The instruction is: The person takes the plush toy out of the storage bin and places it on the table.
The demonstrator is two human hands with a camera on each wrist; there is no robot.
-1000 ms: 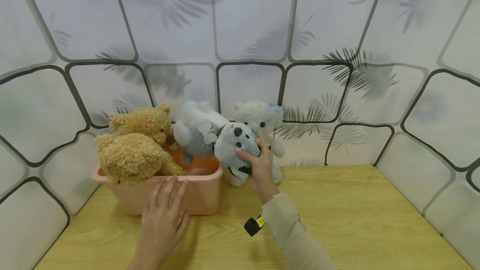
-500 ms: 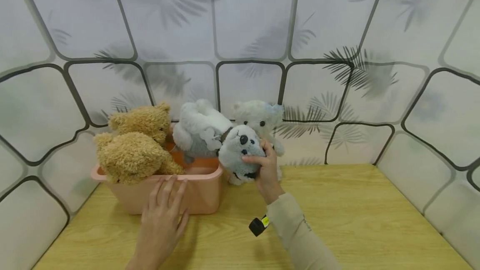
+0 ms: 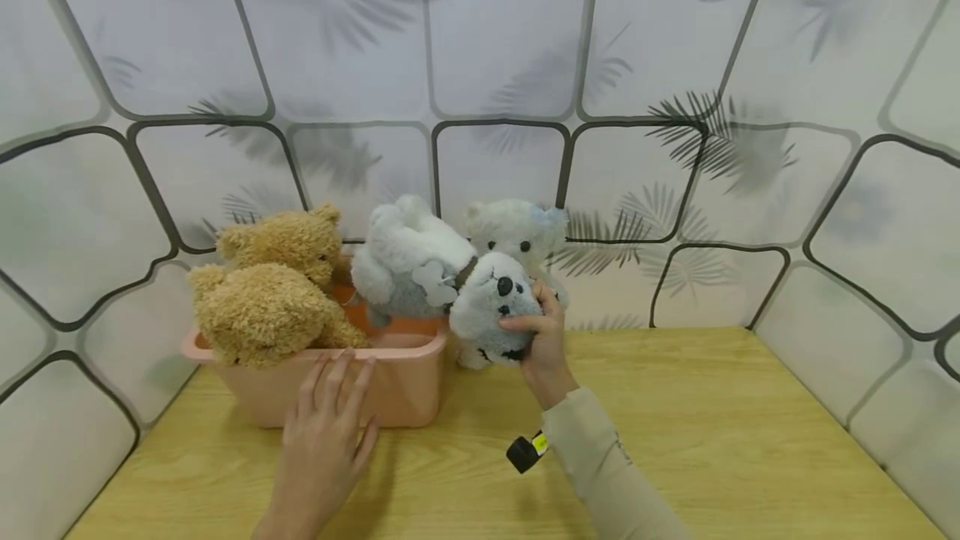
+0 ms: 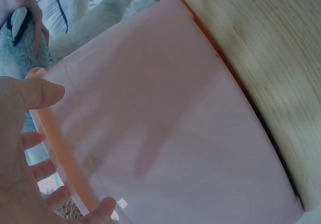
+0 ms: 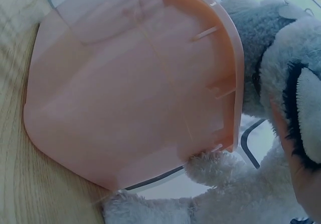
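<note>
Right now my right hand (image 3: 542, 338) grips the koala (image 3: 450, 290) by its head, draped over the bin's (image 3: 405, 394) right rim; left hand (image 3: 326, 432) spread flat against the front wall. I'd judge it's mid-lift; next needs clearing the rim.

Fluffy cloth koala (image 3: 491, 311), smooth matt pink plastic tub (image 3: 405, 394), wood-grain table (image 3: 712, 432).

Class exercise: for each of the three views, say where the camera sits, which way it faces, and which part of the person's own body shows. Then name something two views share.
Head: worn high, facing forward and down at the table; both hands and the right sleeve show.
Left wrist: close to the bin, facing its pink wall; the left hand shows, fingers spread.
Right wrist: low beside the bin, facing its end wall and the grey toy; a little of the right hand shows.
Shared: all views show the bin and the grey toy.
</note>
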